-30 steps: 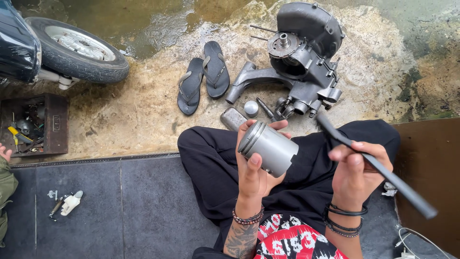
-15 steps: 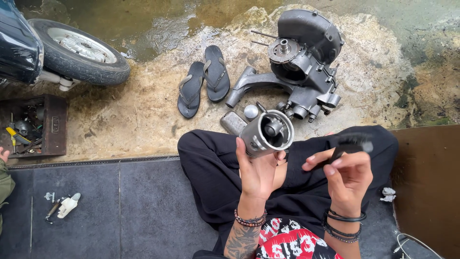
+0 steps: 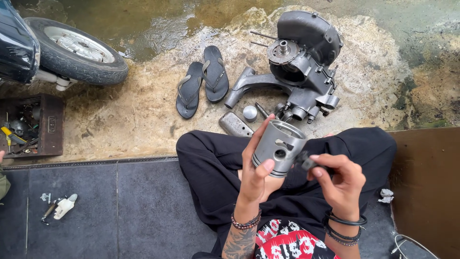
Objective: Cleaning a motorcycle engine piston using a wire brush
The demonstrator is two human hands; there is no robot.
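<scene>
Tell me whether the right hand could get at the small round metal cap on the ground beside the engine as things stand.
Probably not at once: the right hand already pinches a dark tool against the piston, which the left hand holds up. The round metal cap itself lies uncovered on the ground beyond the knees, near the engine.

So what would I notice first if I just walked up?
Probably the shiny piston in the middle, gripped by the left hand, with the right hand holding a dark tool against its side. Behind it lies a grey engine on wet ground, with black sandals beside it.
</scene>
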